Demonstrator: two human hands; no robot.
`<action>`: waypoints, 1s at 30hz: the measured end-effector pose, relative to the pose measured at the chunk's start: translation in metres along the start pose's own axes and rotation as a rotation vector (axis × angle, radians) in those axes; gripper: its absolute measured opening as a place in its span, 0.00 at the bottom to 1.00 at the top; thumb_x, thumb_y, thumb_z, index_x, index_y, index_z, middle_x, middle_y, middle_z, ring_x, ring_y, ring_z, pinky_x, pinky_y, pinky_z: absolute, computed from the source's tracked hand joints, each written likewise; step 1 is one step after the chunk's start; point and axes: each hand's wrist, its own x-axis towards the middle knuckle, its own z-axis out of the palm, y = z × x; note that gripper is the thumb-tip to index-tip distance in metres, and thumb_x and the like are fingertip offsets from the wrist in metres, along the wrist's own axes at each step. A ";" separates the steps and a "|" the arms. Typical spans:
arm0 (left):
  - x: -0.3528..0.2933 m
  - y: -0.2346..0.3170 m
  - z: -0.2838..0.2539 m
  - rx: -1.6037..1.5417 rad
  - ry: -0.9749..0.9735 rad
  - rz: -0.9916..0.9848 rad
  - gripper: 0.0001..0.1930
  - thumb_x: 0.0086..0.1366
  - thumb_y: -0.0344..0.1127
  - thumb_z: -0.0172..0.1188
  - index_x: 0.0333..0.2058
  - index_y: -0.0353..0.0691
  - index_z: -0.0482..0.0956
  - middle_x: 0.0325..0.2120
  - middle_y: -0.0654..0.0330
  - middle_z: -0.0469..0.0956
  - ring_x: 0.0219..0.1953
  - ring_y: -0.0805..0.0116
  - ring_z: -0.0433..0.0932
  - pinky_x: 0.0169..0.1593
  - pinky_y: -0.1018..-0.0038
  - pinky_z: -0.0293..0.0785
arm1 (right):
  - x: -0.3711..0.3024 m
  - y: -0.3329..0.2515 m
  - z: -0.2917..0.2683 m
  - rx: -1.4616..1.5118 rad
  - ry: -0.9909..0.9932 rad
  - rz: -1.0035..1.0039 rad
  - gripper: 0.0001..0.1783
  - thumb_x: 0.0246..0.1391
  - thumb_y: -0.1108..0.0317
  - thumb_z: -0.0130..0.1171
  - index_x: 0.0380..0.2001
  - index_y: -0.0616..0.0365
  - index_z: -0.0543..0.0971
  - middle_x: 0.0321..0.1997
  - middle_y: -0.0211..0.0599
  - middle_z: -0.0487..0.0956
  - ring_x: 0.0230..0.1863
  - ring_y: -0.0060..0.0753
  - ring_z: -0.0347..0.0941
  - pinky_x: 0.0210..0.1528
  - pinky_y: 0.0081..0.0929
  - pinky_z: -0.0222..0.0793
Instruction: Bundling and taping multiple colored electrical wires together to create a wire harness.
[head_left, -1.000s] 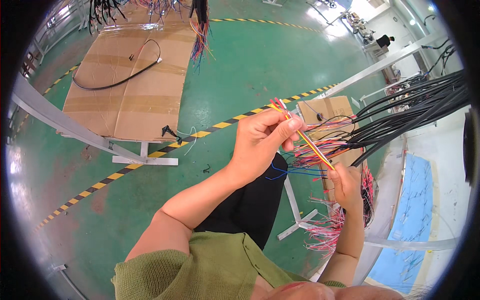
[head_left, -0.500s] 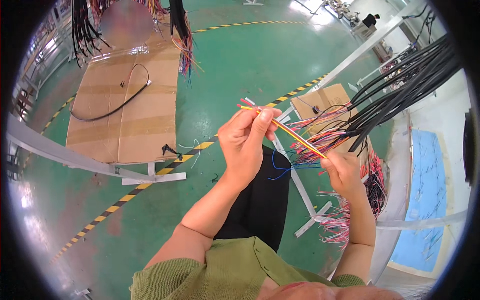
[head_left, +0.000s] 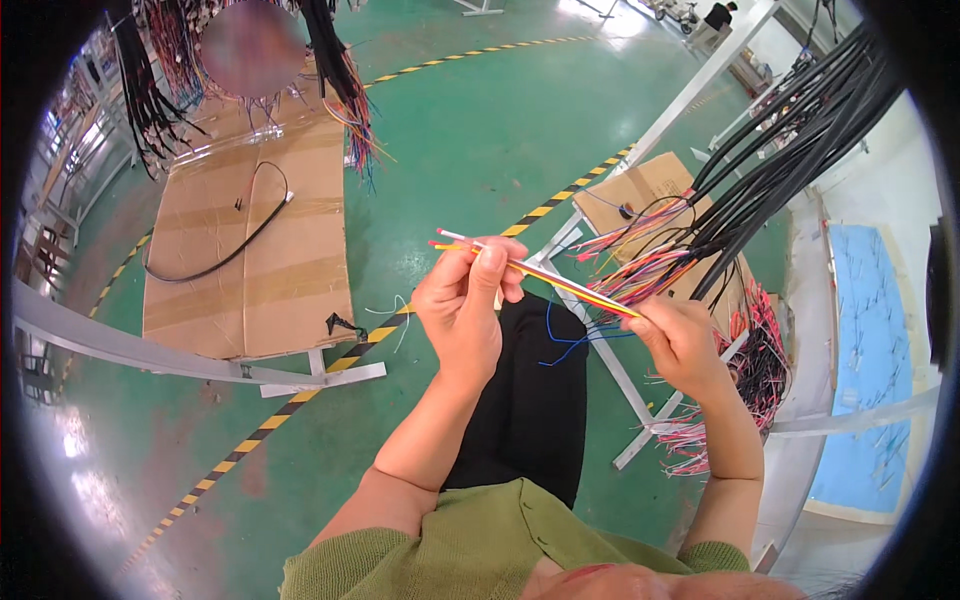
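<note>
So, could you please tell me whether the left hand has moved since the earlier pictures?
Yes: the left hand appears farther left, nearer the large cardboard sheet.

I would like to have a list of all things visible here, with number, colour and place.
wires: a few, red, white and yellow, between the hands
cables: many, black, upper right and upper left
loose ends: many, mostly red and pink, lower right
blue wires: few, beside the knee
cardboard: at least two, brown, left and right
single cable: one, black, on left cardboard
frames: several, pale, both sides
tape: several stretches, yellow-black, floor
floor: one, green, below
sheet: one, blue, far right
trousers: black, lower centre
top: green, bottom
left hand: one, centre
right hand: one, right of centre
</note>
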 end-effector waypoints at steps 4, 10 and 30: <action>-0.001 -0.003 -0.003 -0.012 -0.006 0.056 0.10 0.67 0.32 0.55 0.31 0.29 0.78 0.23 0.57 0.77 0.20 0.77 0.71 0.25 0.82 0.67 | 0.008 -0.014 -0.009 0.221 0.016 0.204 0.09 0.60 0.66 0.53 0.32 0.62 0.75 0.17 0.39 0.68 0.19 0.38 0.69 0.23 0.29 0.61; -0.005 -0.002 -0.009 -0.013 0.049 0.080 0.10 0.67 0.31 0.55 0.30 0.29 0.77 0.25 0.56 0.78 0.20 0.78 0.71 0.25 0.82 0.67 | 0.011 -0.009 -0.013 0.460 -0.108 0.418 0.10 0.61 0.68 0.51 0.37 0.64 0.76 0.23 0.40 0.73 0.22 0.30 0.71 0.29 0.24 0.66; 0.002 0.021 0.017 0.137 -0.264 0.232 0.09 0.66 0.27 0.54 0.28 0.28 0.77 0.26 0.53 0.80 0.20 0.77 0.71 0.22 0.81 0.68 | 0.057 -0.045 -0.002 0.356 -0.222 0.019 0.08 0.62 0.68 0.50 0.36 0.63 0.74 0.22 0.34 0.74 0.20 0.27 0.70 0.24 0.23 0.64</action>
